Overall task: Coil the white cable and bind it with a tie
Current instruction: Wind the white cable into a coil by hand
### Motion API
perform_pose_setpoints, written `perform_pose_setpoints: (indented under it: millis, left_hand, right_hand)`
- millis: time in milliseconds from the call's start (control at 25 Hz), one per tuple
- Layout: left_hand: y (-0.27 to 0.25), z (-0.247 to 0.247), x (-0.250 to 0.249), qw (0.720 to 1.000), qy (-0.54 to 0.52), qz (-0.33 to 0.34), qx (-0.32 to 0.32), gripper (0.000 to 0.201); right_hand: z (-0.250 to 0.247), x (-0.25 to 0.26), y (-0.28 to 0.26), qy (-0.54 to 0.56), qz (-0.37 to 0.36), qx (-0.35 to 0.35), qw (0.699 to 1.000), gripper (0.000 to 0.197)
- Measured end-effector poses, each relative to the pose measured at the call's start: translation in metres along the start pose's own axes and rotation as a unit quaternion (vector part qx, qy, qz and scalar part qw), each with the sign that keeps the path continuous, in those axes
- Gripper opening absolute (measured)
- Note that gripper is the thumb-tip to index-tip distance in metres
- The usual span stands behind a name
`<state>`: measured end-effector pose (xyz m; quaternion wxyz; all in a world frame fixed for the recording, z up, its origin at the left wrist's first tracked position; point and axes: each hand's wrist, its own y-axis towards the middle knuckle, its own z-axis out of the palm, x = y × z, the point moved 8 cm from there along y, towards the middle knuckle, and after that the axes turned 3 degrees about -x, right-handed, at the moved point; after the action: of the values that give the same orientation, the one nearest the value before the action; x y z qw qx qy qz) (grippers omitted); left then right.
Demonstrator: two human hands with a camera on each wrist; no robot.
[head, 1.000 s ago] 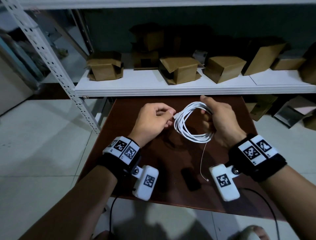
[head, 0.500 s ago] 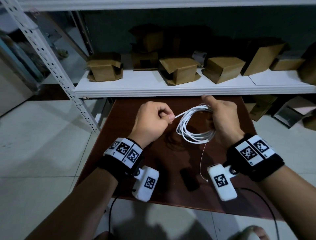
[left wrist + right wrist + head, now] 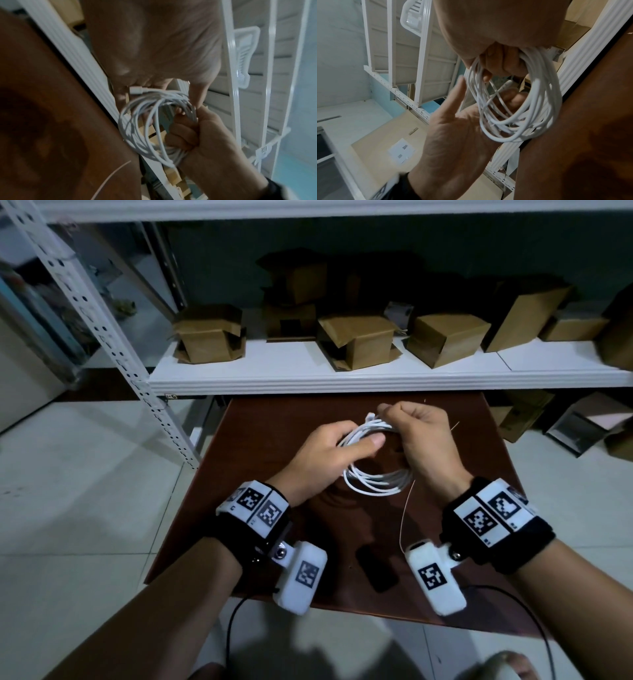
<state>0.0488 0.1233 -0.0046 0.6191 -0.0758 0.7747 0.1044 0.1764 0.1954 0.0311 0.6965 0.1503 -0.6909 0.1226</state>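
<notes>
The white cable (image 3: 376, 484) is wound into a loose coil held above the brown table (image 3: 274, 440). My right hand (image 3: 394, 419) grips the coil's top right, fingers curled through the loops (image 3: 539, 94). The end connector (image 3: 135, 90) lies against the top of the bundle. A thin wire tie (image 3: 406, 515) hangs down from my right hand. My left hand (image 3: 359, 441) reaches across the coil's upper left. In the right wrist view its palm (image 3: 453, 128) faces the coil, fingers lying straight behind the loops and the thumb spread apart.
A flat black object (image 3: 376, 573) lies on the table near its front edge. A white shelf (image 3: 308, 378) carrying several cardboard boxes (image 3: 356, 340) overhangs the table's far edge. A perforated metal upright (image 3: 113, 337) stands at the left. Tiled floor surrounds the table.
My left hand carried the cable's free end rightwards to the top of the coil, let it go, and now spreads over the coil. The hands have come together.
</notes>
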Motion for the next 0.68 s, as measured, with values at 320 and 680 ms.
perform_pose_setpoints:
  millis: [320, 680]
  left_hand:
    - [-0.002, 0.014, -0.005, 0.994, -0.097, 0.043, -0.019, 0.014]
    - [-0.001, 0.015, -0.001, 0.998, -0.059, 0.034, -0.014, 0.021]
  right_hand:
    - [0.003, 0.001, -0.010, 0.064, 0.071, -0.004, 0.995, 0.017]
    - [0.003, -0.014, -0.011, 0.069, 0.119, -0.013, 0.990, 0.029]
